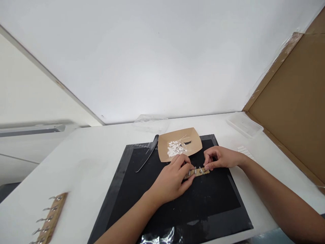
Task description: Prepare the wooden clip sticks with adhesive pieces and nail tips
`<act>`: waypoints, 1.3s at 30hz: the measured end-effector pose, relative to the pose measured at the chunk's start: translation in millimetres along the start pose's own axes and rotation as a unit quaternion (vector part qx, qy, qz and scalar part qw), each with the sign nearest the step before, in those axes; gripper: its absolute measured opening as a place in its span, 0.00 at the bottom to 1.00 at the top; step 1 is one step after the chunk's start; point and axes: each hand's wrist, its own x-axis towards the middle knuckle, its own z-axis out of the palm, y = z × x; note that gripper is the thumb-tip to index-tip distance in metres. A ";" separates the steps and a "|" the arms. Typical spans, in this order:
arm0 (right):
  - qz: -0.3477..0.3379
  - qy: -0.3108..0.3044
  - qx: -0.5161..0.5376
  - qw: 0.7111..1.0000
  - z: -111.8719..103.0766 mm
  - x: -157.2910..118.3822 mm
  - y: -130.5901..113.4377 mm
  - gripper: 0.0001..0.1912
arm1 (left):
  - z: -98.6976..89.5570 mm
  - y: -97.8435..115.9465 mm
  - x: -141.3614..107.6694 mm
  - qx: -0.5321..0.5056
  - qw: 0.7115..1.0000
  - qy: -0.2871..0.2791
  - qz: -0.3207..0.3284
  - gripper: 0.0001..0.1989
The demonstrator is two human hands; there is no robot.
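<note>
A short tan strip point(202, 171) with small shiny upright pieces along it lies on the black mat point(137, 200). My left hand point(175, 176) grips the strip's left part between thumb and fingers, covering that end. At the strip's right end my right hand point(219, 158) has its thumb and index finger pressed together, touching or very near the last upright piece. Whatever that pinch holds is too small to make out. Behind my left hand stands a brown paper tray point(196, 146) with white scraps point(175, 148) in it.
A black-handled tool with a thin curved end point(152, 147) lies left of the tray. Another strip with several metal clips point(56, 210) is at the lower left. Clear plastic box point(245, 124), white squares point(243, 149) and cardboard wall point(291, 101) are at right.
</note>
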 end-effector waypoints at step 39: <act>-0.001 -0.016 -0.095 0.995 -1.3 -3.6 1.9 0.23 | 1.4 -3.7 -1.0 0.018 0.999 -0.046 0.009 0.09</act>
